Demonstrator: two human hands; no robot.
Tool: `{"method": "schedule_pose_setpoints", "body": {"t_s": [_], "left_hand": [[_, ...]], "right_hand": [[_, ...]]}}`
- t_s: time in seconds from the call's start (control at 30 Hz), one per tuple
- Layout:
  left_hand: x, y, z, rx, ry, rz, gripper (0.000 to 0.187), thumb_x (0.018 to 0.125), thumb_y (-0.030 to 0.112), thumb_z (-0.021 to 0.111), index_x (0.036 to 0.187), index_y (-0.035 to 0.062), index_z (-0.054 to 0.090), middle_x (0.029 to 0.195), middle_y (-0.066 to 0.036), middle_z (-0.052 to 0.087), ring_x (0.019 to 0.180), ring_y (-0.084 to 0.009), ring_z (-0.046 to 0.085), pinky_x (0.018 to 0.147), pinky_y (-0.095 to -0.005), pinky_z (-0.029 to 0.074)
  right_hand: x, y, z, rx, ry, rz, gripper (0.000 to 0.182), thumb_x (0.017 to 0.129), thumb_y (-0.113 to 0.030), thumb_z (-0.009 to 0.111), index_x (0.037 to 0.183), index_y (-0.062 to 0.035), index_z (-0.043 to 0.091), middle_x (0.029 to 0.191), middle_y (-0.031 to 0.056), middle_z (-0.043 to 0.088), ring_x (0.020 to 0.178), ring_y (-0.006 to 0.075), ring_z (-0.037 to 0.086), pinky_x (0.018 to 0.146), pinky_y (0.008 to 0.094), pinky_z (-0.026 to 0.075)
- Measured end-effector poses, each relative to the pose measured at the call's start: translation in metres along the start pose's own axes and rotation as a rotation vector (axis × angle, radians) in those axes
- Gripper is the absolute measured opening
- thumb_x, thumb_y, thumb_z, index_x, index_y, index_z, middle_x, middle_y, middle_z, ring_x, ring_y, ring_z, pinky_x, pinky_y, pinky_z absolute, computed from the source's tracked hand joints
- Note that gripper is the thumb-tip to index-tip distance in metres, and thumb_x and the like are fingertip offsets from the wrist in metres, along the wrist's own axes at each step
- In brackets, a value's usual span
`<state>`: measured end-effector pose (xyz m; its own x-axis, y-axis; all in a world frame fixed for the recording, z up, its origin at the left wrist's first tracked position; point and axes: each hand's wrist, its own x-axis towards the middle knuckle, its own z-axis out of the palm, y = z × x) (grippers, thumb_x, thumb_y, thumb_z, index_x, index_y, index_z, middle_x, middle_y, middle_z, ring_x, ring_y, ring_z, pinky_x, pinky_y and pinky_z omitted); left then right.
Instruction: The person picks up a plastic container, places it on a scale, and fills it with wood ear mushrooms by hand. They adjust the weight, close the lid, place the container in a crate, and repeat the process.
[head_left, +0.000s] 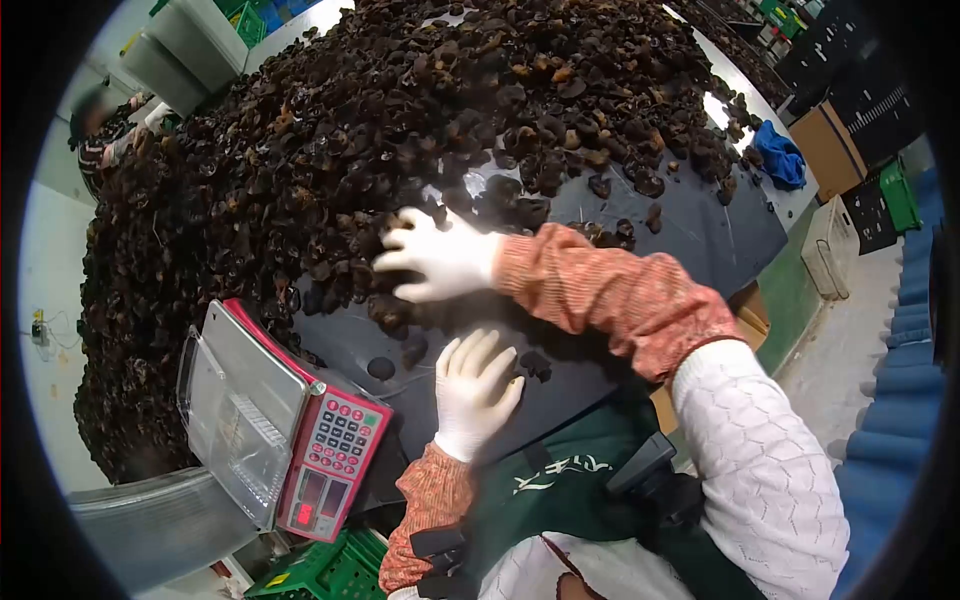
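Note:
A large heap of dark brown wood ear mushrooms [330,130] covers most of the table. My right hand [437,257], in a white glove, reaches to the near edge of the heap with its fingers spread over the mushrooms. No piece is visibly gripped in it. Nearer my body, my left hand [477,388], also gloved, is over the dark tabletop [560,385] with its fingers stretched out; its palm side is hidden. A few loose mushrooms [536,366] lie just right of it.
A pink digital scale [335,440] with a clear plastic tray [245,420] stands at the left. A blue cloth [779,156] lies at the far right corner. Green crates [320,570] are below the scale. Another person [97,135] is at the heap's far left.

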<state>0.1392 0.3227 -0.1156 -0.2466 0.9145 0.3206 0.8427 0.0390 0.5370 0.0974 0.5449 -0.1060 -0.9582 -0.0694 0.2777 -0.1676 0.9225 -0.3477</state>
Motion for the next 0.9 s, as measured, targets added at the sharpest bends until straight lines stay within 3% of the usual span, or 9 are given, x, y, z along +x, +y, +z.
{"method": "schedule_pose_setpoints", "body": {"t_s": [0.07,0.13,0.2,0.4,0.47,0.57,0.6,0.8,0.9], "left_hand": [[-0.001,0.0,-0.001,0.006,-0.007,-0.003,0.044,0.074,0.02,0.082,0.117,0.0133,0.074,0.134,-0.01,0.065,0.129,-0.032,0.057,0.113,-0.0497,0.038],[-0.001,0.002,-0.003,0.024,-0.023,-0.019,0.044,0.074,0.02,0.082,0.117,0.0133,0.074,0.134,-0.011,0.065,0.129,-0.0329,0.056,0.112,-0.0495,0.038],[0.0,-0.002,-0.001,-0.028,0.018,0.015,0.044,0.073,0.019,0.082,0.116,0.0126,0.074,0.133,-0.011,0.065,0.127,-0.0342,0.056,0.111,-0.0494,0.039],[-0.001,-0.003,0.001,-0.016,0.021,0.026,0.045,0.075,0.019,0.082,0.118,0.0121,0.073,0.134,-0.013,0.065,0.127,-0.0359,0.057,0.111,-0.0505,0.039],[-0.004,-0.004,0.002,-0.02,0.031,0.037,0.044,0.076,0.018,0.083,0.119,0.0118,0.073,0.135,-0.013,0.064,0.129,-0.0357,0.056,0.112,-0.0506,0.039],[-0.008,-0.004,0.002,-0.019,0.03,0.055,0.046,0.077,0.017,0.083,0.121,0.0111,0.073,0.137,-0.013,0.063,0.13,-0.0363,0.055,0.113,-0.0506,0.039],[-0.006,0.003,-0.002,0.018,0.001,0.038,0.045,0.077,0.015,0.082,0.121,0.0107,0.073,0.138,-0.013,0.063,0.131,-0.0365,0.055,0.113,-0.0492,0.04],[-0.032,0.013,-0.009,-0.077,0.034,-0.022,0.048,0.075,0.007,0.082,0.122,0.0077,0.072,0.139,-0.015,0.062,0.13,-0.0357,0.056,0.109,-0.0462,0.045],[-0.038,0.013,-0.005,-0.061,0.048,-0.012,0.053,0.074,0.007,0.082,0.125,0.0081,0.07,0.141,-0.016,0.061,0.13,-0.0362,0.056,0.109,-0.0451,0.045]], "right_hand": [[-0.036,0.005,-0.016,-0.022,0.007,-0.104,0.052,0.086,-0.051,0.066,0.127,-0.0207,0.07,0.13,0.0114,0.062,0.118,0.0369,0.06,0.101,0.0587,0.044],[-0.064,0.016,-0.065,-0.123,-0.19,0.003,0.05,0.084,-0.049,0.069,0.124,-0.0199,0.072,0.134,0.0118,0.062,0.113,0.0366,0.063,0.105,0.0545,0.042],[-0.096,0.056,-0.086,-0.416,0.066,0.061,0.053,0.084,-0.049,0.069,0.129,-0.0214,0.07,0.142,0.014,0.059,0.122,0.0371,0.06,0.111,0.0527,0.037],[-0.175,0.146,-0.103,-0.621,0.371,0.623,0.065,0.095,-0.056,0.06,0.15,-0.0217,0.052,0.161,0.0218,0.037,0.14,0.0437,0.044,0.115,0.0631,0.03],[-0.176,0.117,-0.106,-0.523,0.059,0.736,0.069,0.097,-0.059,0.056,0.154,-0.021,0.048,0.161,0.0207,0.038,0.146,0.0439,0.039,0.116,0.0619,0.03],[-0.174,0.055,-0.087,-0.299,0.003,0.415,0.06,0.101,-0.053,0.054,0.152,-0.0203,0.05,0.16,0.0173,0.043,0.148,0.038,0.039,0.121,0.0612,0.024],[-0.173,0.037,-0.087,-0.248,0.091,0.313,0.056,0.102,-0.047,0.056,0.151,-0.0198,0.051,0.159,0.0167,0.045,0.149,0.0354,0.039,0.122,0.0606,0.021],[-0.207,-0.008,-0.09,-0.496,0.587,0.535,0.053,0.095,-0.034,0.066,0.142,-0.0103,0.058,0.152,0.0205,0.05,0.146,0.0398,0.04,0.121,0.0611,0.02],[-0.209,-0.059,-0.037,-0.526,0.445,0.692,0.059,0.091,-0.034,0.065,0.143,-0.0073,0.055,0.155,0.0288,0.041,0.147,0.051,0.031,0.117,0.0727,0.013]]}}
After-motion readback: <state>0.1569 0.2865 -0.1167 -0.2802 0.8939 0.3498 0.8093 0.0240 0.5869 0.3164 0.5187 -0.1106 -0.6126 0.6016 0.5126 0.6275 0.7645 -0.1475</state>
